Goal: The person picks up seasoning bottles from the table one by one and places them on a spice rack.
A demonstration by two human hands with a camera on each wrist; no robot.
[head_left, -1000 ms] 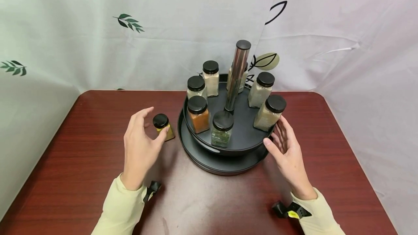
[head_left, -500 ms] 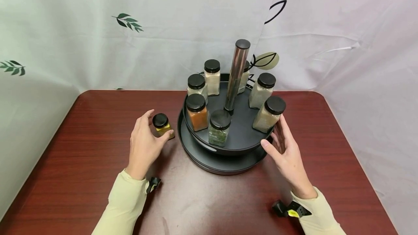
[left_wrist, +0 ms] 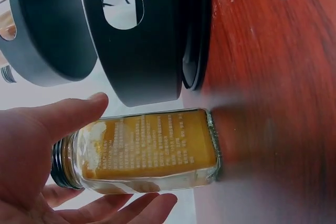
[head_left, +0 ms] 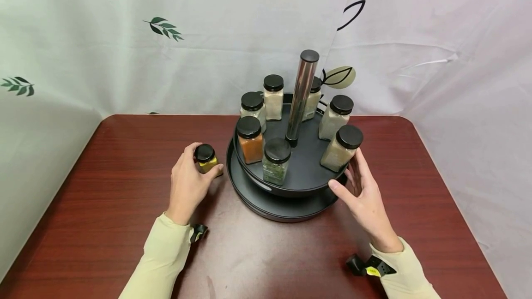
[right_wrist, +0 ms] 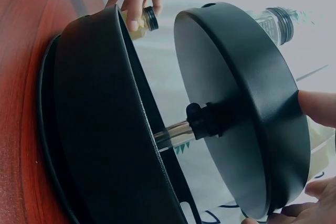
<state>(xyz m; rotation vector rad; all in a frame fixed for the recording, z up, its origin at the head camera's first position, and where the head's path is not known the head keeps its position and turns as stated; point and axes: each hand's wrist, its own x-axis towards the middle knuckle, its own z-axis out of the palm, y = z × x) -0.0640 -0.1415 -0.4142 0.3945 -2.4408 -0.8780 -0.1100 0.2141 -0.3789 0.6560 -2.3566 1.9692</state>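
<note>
A small square glass spice jar [head_left: 207, 158] with yellow powder and a black lid stands upright on the table, left of a black two-tier turntable. My left hand [head_left: 186, 182] is around this jar; in the left wrist view a gap shows between thumb [left_wrist: 97, 100] and glass, with the other fingers on the far side. At the turntable's right, my right hand [head_left: 367, 202] holds the rim of the upper tray [head_left: 305, 190], thumb and fingers on its outer wall. Several black-lidded jars ride there, among them an orange one [head_left: 250, 144] and a green herb one [head_left: 276, 165].
A metal post [head_left: 301, 100] with a black cap rises from the turntable's middle. The wider lower tray [head_left: 287, 209] sits on the reddish-brown table [head_left: 124, 188]. White cloth with leaf prints hangs behind and beside the table.
The upper tray has turned clockwise as seen from above: front jars shifted left, right-side jars toward me. My right thumb went left with the rim. My left hand moved in closer around the yellow jar.
</note>
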